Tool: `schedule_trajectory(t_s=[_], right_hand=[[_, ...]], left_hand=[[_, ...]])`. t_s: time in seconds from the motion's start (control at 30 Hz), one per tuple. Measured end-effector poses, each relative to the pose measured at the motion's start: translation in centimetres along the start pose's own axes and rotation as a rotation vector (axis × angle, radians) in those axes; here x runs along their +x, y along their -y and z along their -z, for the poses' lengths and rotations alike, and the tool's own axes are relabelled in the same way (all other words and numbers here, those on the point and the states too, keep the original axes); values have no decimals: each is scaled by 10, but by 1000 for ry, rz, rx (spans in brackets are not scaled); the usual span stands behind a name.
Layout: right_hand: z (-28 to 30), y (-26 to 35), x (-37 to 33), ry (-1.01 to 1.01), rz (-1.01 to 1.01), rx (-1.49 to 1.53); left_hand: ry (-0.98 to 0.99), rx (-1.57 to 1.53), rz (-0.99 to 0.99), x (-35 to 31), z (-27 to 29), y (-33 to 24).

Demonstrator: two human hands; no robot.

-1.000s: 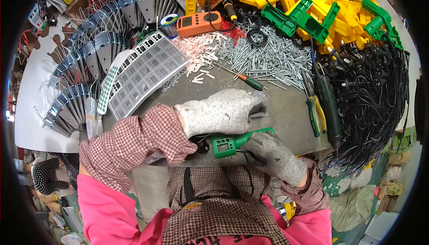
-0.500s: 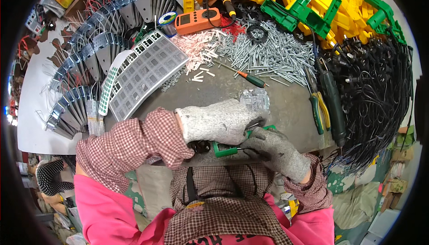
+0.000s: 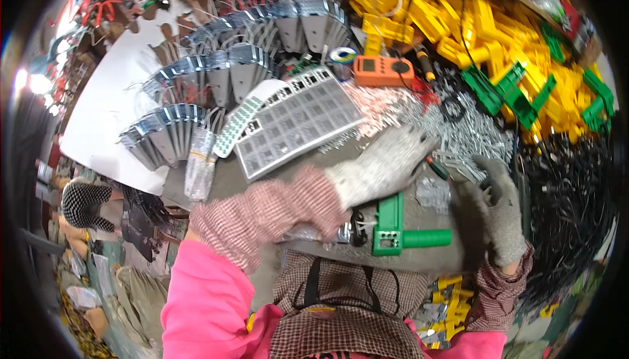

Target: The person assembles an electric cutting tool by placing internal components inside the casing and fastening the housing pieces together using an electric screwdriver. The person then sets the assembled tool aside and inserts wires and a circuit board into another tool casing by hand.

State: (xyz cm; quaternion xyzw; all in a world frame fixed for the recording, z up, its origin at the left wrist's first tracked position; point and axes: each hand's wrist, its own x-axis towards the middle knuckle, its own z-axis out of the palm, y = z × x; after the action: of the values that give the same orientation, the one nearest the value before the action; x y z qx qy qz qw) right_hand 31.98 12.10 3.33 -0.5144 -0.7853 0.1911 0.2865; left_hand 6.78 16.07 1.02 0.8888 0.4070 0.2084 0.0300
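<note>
My left hand [image 3: 400, 159], in a whitish knitted glove, reaches over the bench to the near edge of a heap of silver screws [image 3: 465, 126]. Its fingers look stretched out, though slightly blurred, close to the green handle of a screwdriver [image 3: 438, 168]. At the right edge of the same heap is my right hand [image 3: 501, 205], in a grey glove, its bent fingers apart and nothing visible in them. Between me and the screws lies a green plastic housing with a handle [image 3: 388, 218], touched by neither hand. Small clear plastic pieces [image 3: 434, 195] lie beside it.
A compartment box [image 3: 298, 126] stands left of the screws, with pale pink sleeves [image 3: 377, 107] and an orange multimeter [image 3: 383, 71] behind. Fanned metal parts with wires [image 3: 242, 74] fill the left. Yellow housings [image 3: 485, 31] and black cords [image 3: 563, 195] crowd the right.
Both hands have left the green housing, which now lies on the bench. My left hand moved forward to the screws, my right hand out to the right. The view has shifted and tilted.
</note>
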Motion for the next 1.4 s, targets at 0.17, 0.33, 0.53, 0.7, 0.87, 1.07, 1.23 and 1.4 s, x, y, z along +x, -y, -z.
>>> schedule_trajectory(t_s=[0.17, 0.33, 0.53, 0.7, 0.87, 1.07, 1.23, 1.4], right_hand=[[-17, 32, 28, 224, -85, 251], [-118, 99, 81, 470, 714, 212], [-193, 159, 157, 591, 524, -394], [-172, 184, 159, 512, 613, -10], [-165, 168, 132, 969, 582, -107], [-182, 166, 132, 719, 632, 97], [-188, 185, 145, 498, 620, 104], [-237, 193, 182, 575, 562, -265]], left_hand=[[366, 215, 532, -114, 58, 15], [75, 344, 590, -155, 85, 46], [-200, 298, 632, -177, 113, 57], [39, 206, 611, -205, 115, 63], [191, 344, 493, -210, 120, 77], [171, 630, 426, -186, 135, 109], [-282, 880, 221, -189, 143, 127], [92, 366, 701, -205, 130, 140]])
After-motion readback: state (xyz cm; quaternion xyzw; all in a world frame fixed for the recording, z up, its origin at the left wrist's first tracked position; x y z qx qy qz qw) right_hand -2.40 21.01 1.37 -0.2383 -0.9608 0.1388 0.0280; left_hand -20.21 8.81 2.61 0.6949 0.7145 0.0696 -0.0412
